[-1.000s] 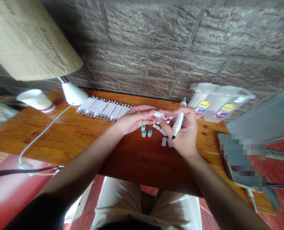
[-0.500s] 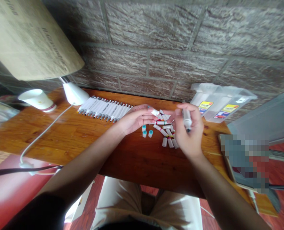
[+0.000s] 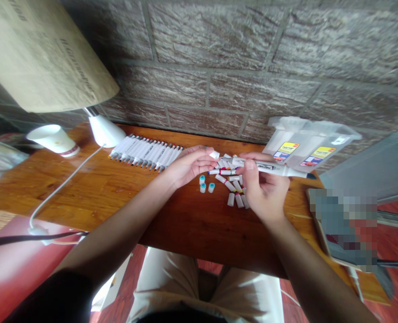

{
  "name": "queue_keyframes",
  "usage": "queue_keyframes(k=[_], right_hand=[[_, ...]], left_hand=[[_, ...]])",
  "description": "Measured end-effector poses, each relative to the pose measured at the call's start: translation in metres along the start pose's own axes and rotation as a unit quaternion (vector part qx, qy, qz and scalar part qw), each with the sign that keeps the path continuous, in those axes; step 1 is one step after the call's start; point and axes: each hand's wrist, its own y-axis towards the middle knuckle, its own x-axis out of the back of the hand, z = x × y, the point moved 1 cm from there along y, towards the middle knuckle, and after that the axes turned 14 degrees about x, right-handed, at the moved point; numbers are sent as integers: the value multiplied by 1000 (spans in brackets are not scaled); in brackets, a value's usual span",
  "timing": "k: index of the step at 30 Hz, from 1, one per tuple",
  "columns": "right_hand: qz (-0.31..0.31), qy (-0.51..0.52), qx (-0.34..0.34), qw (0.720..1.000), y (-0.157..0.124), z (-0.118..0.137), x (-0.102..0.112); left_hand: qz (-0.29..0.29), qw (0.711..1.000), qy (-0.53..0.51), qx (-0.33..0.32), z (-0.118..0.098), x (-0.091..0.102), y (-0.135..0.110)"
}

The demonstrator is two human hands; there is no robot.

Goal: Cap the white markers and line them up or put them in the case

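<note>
My left hand [image 3: 192, 167] pinches a small white marker cap [image 3: 214, 154] between thumb and fingers. Facing it, my right hand [image 3: 266, 186] grips a white marker [image 3: 259, 166] with dark lettering, lying almost level. The marker's left end points at the cap, with a small gap between them. Its right end has a dark blue tip [image 3: 311, 176]. Below the hands on the table, loose caps [image 3: 237, 186] with coloured bands lie in a heap, partly hidden by my right hand. Three caps with turquoise tops [image 3: 203, 186] stand upright to the left of the heap.
A row of white markers [image 3: 145, 152] lies along the wooden table's [image 3: 199, 229] back. At the left are a lamp [image 3: 105, 130], its cord and a tilted paper cup [image 3: 53, 139]. Clear plastic containers [image 3: 306, 139] stand back right, before the stone wall. A tablet-like object [image 3: 340, 229] lies right.
My right hand has turned the marker from pointing toward me to lying sideways, its left end now near the cap. My left hand has barely moved and still holds the cap.
</note>
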Motion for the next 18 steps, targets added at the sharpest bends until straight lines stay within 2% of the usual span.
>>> queue_keyframes(k=[6,18], right_hand=[[33,-3,20,999,1,-2,-2],[76,-17,-6,997,2,-2,-4]], left_hand=[[-3,1000,-3,3,0,0,1],[10,1000,12,-5,4,5,5]])
